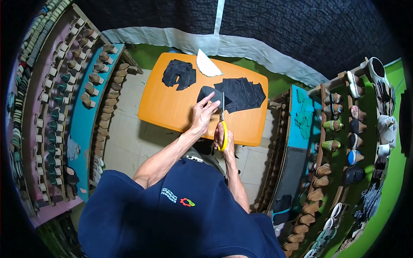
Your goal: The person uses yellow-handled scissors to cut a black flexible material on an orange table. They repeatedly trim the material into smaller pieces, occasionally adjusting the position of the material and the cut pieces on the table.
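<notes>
Two bare hands work over a smooth orange bench with rounded corners (172, 109) that stands on a pale tiled floor (124, 137). The left hand (201, 114) lies with its fingers spread flat, pressing down a small dark, rounded piece of cloth-like sheet (205, 92) near the middle of the bench. The right hand (226, 139) is closed through the yellow plastic loops of a pair of scissors (222, 124); the slim metal blades point away from the person and reach the right edge of that dark piece, though how far the blades are parted cannot be told.

Just right of the blades lies a larger heap of flat black cut pieces (243, 93), overlapping one another with angular edges. A second, crumpled pile of black scraps (178, 74) sits toward the far left of the bench, well apart from the hands. Beside it at the far edge rests a white, half-round sheet (207, 65) with a curved outline.

Beyond the bench hangs a dark, finely patterned fabric with a pale grey border (215, 45). On the left, sloping racks painted blue and pink (81, 129) carry rows of brown and teal shoe lasts (92, 88). On the right, wooden racks (320, 142) hold more brown lasts along with finished shoes in white, green and dark tones (352, 112), set against a bright green surface.
</notes>
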